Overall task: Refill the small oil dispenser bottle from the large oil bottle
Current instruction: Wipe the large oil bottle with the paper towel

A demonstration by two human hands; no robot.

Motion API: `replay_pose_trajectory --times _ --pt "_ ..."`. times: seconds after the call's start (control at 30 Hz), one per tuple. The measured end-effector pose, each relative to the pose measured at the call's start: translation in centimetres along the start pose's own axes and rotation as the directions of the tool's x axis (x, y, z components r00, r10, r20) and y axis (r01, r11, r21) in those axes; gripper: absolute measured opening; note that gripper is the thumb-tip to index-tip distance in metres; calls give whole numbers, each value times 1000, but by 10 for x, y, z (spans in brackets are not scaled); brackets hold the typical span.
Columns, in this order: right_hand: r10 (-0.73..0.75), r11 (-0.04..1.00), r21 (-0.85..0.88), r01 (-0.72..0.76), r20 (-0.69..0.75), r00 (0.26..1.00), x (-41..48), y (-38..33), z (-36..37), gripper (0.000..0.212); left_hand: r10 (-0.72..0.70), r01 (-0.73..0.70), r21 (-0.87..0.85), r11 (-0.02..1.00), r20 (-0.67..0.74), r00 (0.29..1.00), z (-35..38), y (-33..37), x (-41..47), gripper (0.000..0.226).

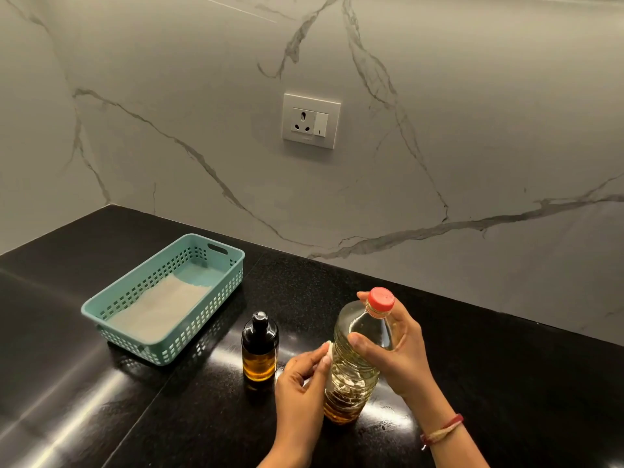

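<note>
both hands are on the large oil bottle [351, 373], which stands upright on the black counter [135, 417] with its red cap [381, 300] on: the right hand [395, 346] grips its shoulder and the left hand [300, 376] pinches a white scrap [327, 346] against its side. the small dispenser bottle [260, 349] stands upright and capped to the left, nearer the left hand. beyond it sits a teal basket [189, 319], then the marble wall [169, 130] and a socket [311, 121].

Grey-veined white marble wall [489, 113], corner at left. White socket-and-switch plate [311, 121] mid-wall. Glossy black speckled countertop [67, 400], glare streaks on it, seam running diagonally.
</note>
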State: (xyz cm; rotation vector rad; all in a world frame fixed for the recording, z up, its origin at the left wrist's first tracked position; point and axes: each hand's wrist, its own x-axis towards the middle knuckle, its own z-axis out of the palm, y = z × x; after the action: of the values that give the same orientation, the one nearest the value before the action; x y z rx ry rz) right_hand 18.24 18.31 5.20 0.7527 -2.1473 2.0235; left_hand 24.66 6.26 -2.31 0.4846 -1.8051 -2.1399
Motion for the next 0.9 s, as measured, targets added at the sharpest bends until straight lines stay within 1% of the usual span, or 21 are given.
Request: replay_pose_trajectory --times 0.03,0.1,0.17,0.23,0.27,0.33,0.4,0.47,0.53,0.6,0.67,0.73,0.8,0.83,0.9 --pt "5 1000 4 -5 -3 1000 0 0 0 61 -23 23 8 1000 -10 1000 -1 -4 0 21" --pt "1 1000 4 -1 0 1000 -1 1 0 63 -160 158 -60 986 -17 987 -3 -15 1 21" --pt "-7 1000 1 7 12 1000 -1 1 0 54 -325 319 -181 930 -6 946 -5 -25 1 21" --pt "-15 1000 0 15 11 1000 -1 1 -1 49 -400 384 -265 885 -7 917 -6 -28 0 19" --pt "-18 1000 1 18 6 1000 -1 0 -1 49 -402 381 -296 876 -9 916 -6 -26 -1 18" --pt "-19 1000 3 19 2 1000 0 0 -1 51 -346 324 -324 889 -10 938 -2 -15 0 15" --pt "-22 1000 1 22 -2 1000 0 -1 0 47 -231 217 -296 930 -13 973 2 0 2 13" --pt "-24 1000 3 24 -8 1000 0 -1 0 45 -126 129 -265 956 28 992 5 12 2 12" --pt "-25 1000 5 25 -12 1000 -1 0 0 46 -94 102 -222 970 45 995 6 14 4 11" --pt "-22 1000 5 22 -14 1000 -1 0 1 50 -135 132 -207 969 0 991 5 6 5 10" --pt "-19 1000 6 19 -11 1000 -1 0 1 52 -234 221 -223 949 -34 972 3 -6 4 11" --pt "-20 1000 1 20 -8 1000 -2 1 0 52 -362 340 -291 894 -23 932 2 -19 2 14" --pt "-17 1000 0 17 -6 1000 -2 1 0 53 -448 418 -356 836 -3 894 1 -26 -2 17" --pt "-16 1000 -1 16 -6 1000 -2 1 0 53 -462 431 -361 827 -2 887 0 -28 -3 19" --pt "-11 1000 -1 11 -8 1000 -2 2 0 54 -433 406 -347 845 1 901 -1 -24 -4 19"
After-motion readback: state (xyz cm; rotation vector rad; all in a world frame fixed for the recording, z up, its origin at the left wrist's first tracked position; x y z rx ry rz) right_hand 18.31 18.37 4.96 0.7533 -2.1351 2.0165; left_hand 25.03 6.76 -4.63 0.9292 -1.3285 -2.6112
